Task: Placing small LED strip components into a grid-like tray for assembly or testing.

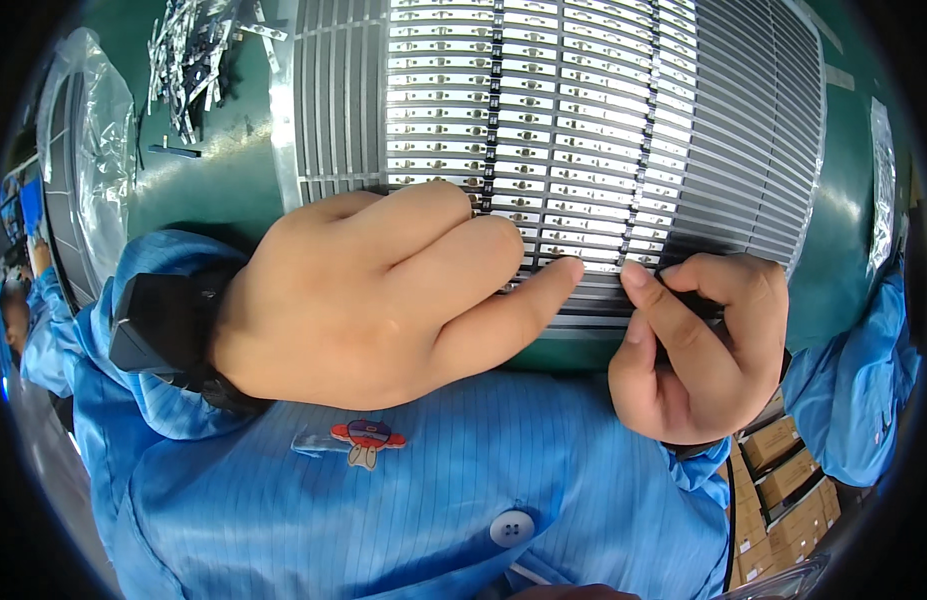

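Observation:
A grey ribbed tray (748, 150) lies on the green table before me, with rows of shiny metal strips (593, 105) that have small cutouts. Black narrow bands run across the rows. My left hand (373, 290) stretches palm down over the tray's near left part. Its fingers are apart, one fingertip touching the strips near the front edge; the thumb is hidden. Close to that fingertip, my right hand (708, 345) is curled at the near edge of the rows, fingers bent together. Whatever lies between its fingertips is hidden or too small to name.
A heap of loose metal strips (193, 60) lies at the far left, near a small dark stick-shaped piece (173, 152). Clear plastic bags (103, 150) are at the left rim. Another person's blue sleeve (48, 340) shows farther left. Cardboard boxes (783, 475) stand low at the right.

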The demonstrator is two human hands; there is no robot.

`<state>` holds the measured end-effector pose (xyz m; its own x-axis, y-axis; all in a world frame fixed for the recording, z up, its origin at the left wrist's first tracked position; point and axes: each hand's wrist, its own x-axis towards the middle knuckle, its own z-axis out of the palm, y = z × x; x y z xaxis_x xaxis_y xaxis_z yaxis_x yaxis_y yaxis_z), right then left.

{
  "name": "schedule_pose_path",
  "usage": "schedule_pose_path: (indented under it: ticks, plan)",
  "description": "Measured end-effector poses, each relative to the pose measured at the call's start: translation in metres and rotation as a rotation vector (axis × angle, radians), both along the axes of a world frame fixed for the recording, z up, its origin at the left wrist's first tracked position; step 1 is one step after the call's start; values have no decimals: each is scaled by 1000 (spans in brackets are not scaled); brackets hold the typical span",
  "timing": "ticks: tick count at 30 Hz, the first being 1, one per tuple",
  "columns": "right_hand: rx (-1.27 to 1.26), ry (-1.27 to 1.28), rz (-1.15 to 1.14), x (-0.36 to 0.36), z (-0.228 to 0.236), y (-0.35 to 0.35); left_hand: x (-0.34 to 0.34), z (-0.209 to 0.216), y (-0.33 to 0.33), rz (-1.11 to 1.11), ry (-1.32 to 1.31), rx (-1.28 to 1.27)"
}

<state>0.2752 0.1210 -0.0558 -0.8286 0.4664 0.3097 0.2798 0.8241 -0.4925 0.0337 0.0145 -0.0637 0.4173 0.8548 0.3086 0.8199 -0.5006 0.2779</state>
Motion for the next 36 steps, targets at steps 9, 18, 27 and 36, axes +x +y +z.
schedule_pose_path:
  ticks: [9, 18, 27, 36]
  plan:
    - [80, 51, -129, -3, 9, -10, -6, 17, -18, -19, -28, -49]
    - [-113, 447, -154, -32, 39, -16, -107, 50, -2, 440, 119, 82]
    - [-321, 479, 81, -125, 50, -14, -109, 23, 10, 367, 84, 71]
    - [-460, 332, 49, -133, 16, -9, -115, 38, 4, 368, -471, 48]
